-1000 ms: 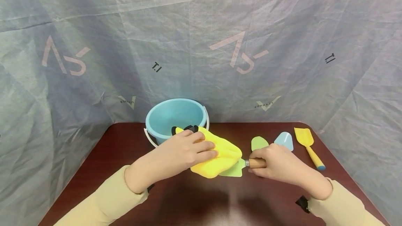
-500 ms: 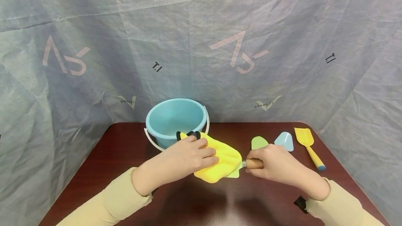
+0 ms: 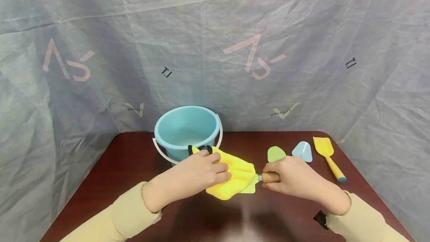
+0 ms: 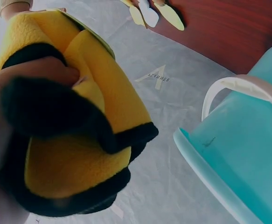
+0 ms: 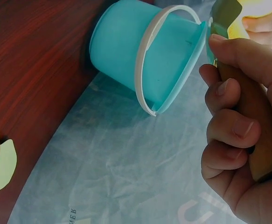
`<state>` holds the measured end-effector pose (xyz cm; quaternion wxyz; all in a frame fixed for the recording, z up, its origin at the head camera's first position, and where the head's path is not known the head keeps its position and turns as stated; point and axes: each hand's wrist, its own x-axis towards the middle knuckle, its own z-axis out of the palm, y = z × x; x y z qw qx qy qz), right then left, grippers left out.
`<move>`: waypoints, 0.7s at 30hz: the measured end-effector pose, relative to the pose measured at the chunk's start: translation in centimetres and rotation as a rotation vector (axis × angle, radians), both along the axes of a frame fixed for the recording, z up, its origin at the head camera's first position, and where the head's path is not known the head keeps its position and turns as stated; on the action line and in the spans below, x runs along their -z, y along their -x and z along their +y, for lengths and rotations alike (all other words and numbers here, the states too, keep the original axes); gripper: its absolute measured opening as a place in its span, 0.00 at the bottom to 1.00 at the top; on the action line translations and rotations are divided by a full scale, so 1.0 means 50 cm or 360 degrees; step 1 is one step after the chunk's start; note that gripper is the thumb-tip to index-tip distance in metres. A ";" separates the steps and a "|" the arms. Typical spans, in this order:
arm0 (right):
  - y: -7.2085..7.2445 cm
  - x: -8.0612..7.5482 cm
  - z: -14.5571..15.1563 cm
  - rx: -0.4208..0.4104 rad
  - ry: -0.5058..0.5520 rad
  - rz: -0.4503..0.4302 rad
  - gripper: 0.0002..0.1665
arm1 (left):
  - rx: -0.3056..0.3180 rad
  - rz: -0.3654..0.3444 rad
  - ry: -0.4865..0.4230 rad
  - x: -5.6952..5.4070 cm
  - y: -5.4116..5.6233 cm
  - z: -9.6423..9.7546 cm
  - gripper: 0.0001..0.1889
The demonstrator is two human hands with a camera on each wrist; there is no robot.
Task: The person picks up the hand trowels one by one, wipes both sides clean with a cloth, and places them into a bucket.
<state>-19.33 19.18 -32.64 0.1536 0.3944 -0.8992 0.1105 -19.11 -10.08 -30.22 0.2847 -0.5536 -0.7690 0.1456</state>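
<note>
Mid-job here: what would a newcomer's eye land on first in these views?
Probably the bright yellow cloth with black edging, held in the left hand near the centre of the head view. It partly covers the wooden-handled green shovel that the right hand grips. Next would be the big light-blue bucket behind the left hand, then the yellow shovel lying toward the table's far right corner.

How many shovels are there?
4: a green shovel partly under yellow cloth; another green shovel, a pale blue shovel and a yellow shovel on the table right of the bucket.
</note>
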 end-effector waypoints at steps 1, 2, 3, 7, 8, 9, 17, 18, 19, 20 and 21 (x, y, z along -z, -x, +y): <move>0.000 0.000 0.000 -0.0008 0.0006 0.0014 0.15 | -0.0005 -0.0002 0.0001 0.000 0.000 -0.001 0.14; 0.001 0.000 0.001 -0.0012 0.0010 0.0032 0.16 | -0.0009 -0.0002 0.0001 0.001 0.000 -0.003 0.14; 0.000 -0.001 0.002 -0.0017 0.0014 0.0041 0.17 | -0.0014 -0.0003 0.0004 0.001 0.000 -0.005 0.14; -0.001 -0.002 0.006 -0.0020 0.0030 0.0041 0.17 | -0.0024 -0.0015 0.0003 0.003 0.002 -0.012 0.14; -0.002 -0.002 0.007 -0.0016 0.0028 0.0032 0.17 | -0.0026 -0.0022 0.0000 0.004 0.002 -0.014 0.15; -0.002 -0.002 0.007 -0.0011 0.0027 0.0021 0.17 | -0.0026 -0.0026 -0.0004 0.005 0.003 -0.016 0.15; -0.001 -0.001 0.016 0.0003 0.0029 0.0010 0.18 | 0.0005 -0.0053 -0.0080 0.013 0.003 -0.033 0.16; -0.001 -0.002 0.018 -0.0009 0.0037 0.0012 0.19 | 0.0006 -0.0056 -0.0089 0.014 0.003 -0.036 0.16; -0.002 -0.002 0.019 -0.0018 0.0042 0.0011 0.19 | 0.0004 -0.0055 -0.0097 0.016 0.003 -0.038 0.16; -0.002 -0.002 0.021 -0.0019 0.0046 0.0009 0.19 | 0.0000 -0.0055 -0.0100 0.018 0.003 -0.041 0.17; -0.002 -0.002 0.023 -0.0018 0.0048 0.0013 0.19 | -0.0007 -0.0055 -0.0103 0.020 0.004 -0.044 0.17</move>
